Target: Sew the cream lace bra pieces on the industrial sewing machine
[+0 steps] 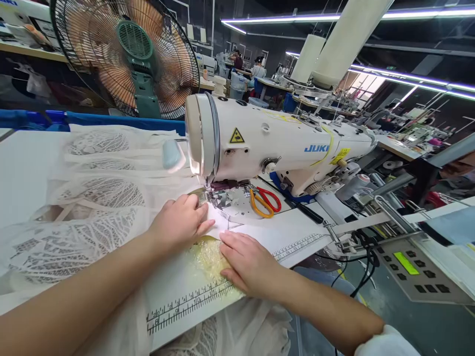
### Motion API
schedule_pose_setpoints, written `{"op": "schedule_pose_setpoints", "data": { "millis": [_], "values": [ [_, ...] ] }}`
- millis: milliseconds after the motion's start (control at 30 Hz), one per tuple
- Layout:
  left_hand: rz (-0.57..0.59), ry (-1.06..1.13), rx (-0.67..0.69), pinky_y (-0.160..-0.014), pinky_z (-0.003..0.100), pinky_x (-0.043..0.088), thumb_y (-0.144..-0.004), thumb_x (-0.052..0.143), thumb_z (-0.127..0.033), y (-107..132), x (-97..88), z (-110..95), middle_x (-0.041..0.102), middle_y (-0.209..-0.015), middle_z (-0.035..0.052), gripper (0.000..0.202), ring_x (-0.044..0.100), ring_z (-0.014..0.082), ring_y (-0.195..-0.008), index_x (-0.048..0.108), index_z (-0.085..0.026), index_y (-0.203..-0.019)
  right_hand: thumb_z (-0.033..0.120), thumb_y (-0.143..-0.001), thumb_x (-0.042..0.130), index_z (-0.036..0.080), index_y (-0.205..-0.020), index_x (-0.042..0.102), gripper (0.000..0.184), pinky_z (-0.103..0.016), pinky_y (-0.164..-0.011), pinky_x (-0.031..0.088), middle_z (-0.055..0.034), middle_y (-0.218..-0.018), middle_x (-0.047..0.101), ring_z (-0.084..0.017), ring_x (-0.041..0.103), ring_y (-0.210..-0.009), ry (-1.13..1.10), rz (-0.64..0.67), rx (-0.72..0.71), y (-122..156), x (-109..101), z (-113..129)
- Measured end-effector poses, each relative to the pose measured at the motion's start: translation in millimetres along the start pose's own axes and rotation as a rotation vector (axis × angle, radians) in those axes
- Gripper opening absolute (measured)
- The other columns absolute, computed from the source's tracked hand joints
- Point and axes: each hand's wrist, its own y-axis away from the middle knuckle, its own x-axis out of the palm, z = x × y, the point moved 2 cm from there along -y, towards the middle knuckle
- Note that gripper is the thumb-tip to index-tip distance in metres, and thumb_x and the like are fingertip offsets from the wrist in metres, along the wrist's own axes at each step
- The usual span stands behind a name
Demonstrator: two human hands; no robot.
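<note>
White worktop (267,232), ruler marks along its front edge. Workroom: strip lights, rows of sewing stations. JUKI sewing machine (256,141) ahead, fan (134,42) behind to the left, white lace fabric (74,242) spread left, orange and red scissor handles (266,199) beside the machine bed. Pale yellow lace (210,259) lies on the worktop, partly beneath my right grip (247,262), palm down, thumb spread from fingers. My left grip (181,215) sits beyond it near the presser foot, fingers bent; cannot tell whether it pinches anything. Lace: glossy, crinkled.
</note>
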Motion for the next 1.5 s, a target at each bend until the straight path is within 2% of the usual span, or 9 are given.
{"op": "schedule_pose_setpoints", "data": {
  "millis": [400, 567, 700, 833, 900, 1033, 1133, 1300, 1500],
  "values": [
    [0.011, 0.005, -0.025, -0.071, 0.044, 0.047, -0.091, 0.037, -0.045, -8, 4.5, 8, 0.060, -0.100, 0.0180, 0.049, 0.057, 0.0335, -0.094, 0.060, -0.012, -0.119, 0.033, -0.087, 0.058, 0.007, -0.113, 0.056, 0.037, -0.047, -0.106, 0.040, -0.0227, -0.133, 0.054, -0.031, 0.047, -0.129, -0.022, 0.008, 0.016, -12, 1, 2],
    [-0.052, -0.068, -0.003, -0.072, 0.043, 0.047, -0.089, 0.043, -0.044, -13, 1.4, 13, 0.063, -0.104, 0.0168, 0.045, 0.058, 0.0336, -0.097, 0.062, -0.014, -0.117, 0.037, -0.088, 0.057, 0.010, -0.115, 0.055, 0.038, -0.046, -0.107, 0.039, -0.0220, -0.134, 0.053, -0.029, 0.045, -0.130, 0.011, -0.007, 0.036, -22, 5, 4],
    [-0.113, -0.133, 0.163, -0.070, 0.042, 0.048, -0.086, 0.043, -0.022, -2, 0.6, 1, 0.067, -0.101, 0.0149, 0.028, 0.061, 0.0312, -0.094, 0.070, -0.017, -0.091, 0.042, -0.086, 0.059, 0.008, -0.113, 0.058, 0.044, -0.045, -0.108, 0.038, -0.0220, -0.132, 0.055, -0.031, 0.047, -0.128, 0.039, -0.024, 0.059, -28, 10, 5],
    [-0.079, 0.011, 0.206, -0.058, 0.036, 0.048, -0.076, 0.041, -0.006, 20, 13.8, -11, 0.064, -0.122, 0.0121, 0.045, 0.066, 0.0230, -0.075, 0.065, -0.017, -0.113, 0.041, -0.086, 0.060, 0.009, -0.113, 0.058, 0.042, -0.045, -0.108, 0.037, -0.0205, -0.128, 0.057, -0.030, 0.047, -0.127, 0.010, -0.044, 0.051, -29, 10, 5],
    [-0.103, 0.045, 0.178, -0.056, 0.035, 0.048, -0.077, 0.041, -0.008, 28, 18.8, -11, 0.061, -0.129, 0.0095, 0.048, 0.066, 0.0213, -0.072, 0.062, -0.019, -0.119, 0.037, -0.087, 0.058, 0.010, -0.109, 0.059, 0.035, -0.045, -0.108, 0.038, -0.0198, -0.126, 0.059, -0.028, 0.049, -0.126, -0.018, -0.068, 0.021, -27, 8, 4],
    [-0.192, 0.044, 0.233, -0.062, 0.035, 0.050, -0.087, 0.039, -0.021, 34, 17.3, -3, 0.068, -0.120, 0.0045, 0.032, 0.063, 0.0219, -0.076, 0.068, -0.023, -0.101, 0.032, -0.088, 0.055, 0.011, -0.101, 0.061, 0.025, -0.044, -0.104, 0.040, -0.0178, -0.120, 0.062, -0.027, 0.054, -0.120, -0.070, -0.122, -0.018, -23, 5, 1],
    [-0.255, 0.042, 0.257, -0.067, 0.036, 0.051, -0.091, 0.036, -0.027, 32, 13.5, 1, 0.070, -0.114, 0.0053, 0.034, 0.062, 0.0232, -0.083, 0.069, -0.021, -0.091, 0.030, -0.088, 0.054, 0.011, -0.098, 0.061, 0.023, -0.041, -0.102, 0.042, -0.0169, -0.119, 0.063, -0.026, 0.056, -0.117, -0.089, -0.152, -0.023, -21, 5, -1],
    [-0.296, 0.020, 0.321, -0.079, 0.040, 0.053, -0.093, 0.033, -0.034, 30, 15.1, -3, 0.070, -0.114, 0.0084, 0.040, 0.062, 0.0266, -0.095, 0.066, -0.019, -0.111, 0.031, -0.088, 0.051, 0.011, -0.092, 0.064, 0.024, -0.038, -0.100, 0.044, -0.0150, -0.115, 0.066, -0.025, 0.058, -0.113, -0.064, -0.208, -0.033, -22, 6, -2],
    [-0.194, 0.042, 0.353, -0.087, 0.044, 0.054, -0.094, 0.030, -0.040, 26, 18.5, 3, 0.065, -0.124, 0.0092, 0.046, 0.060, 0.0308, -0.110, 0.065, -0.020, -0.116, 0.033, -0.089, 0.050, 0.013, -0.092, 0.065, 0.025, -0.038, -0.098, 0.046, -0.0135, -0.114, 0.067, -0.024, 0.059, -0.111, -0.058, -0.226, -0.033, -20, 6, -4]
  ]
}}
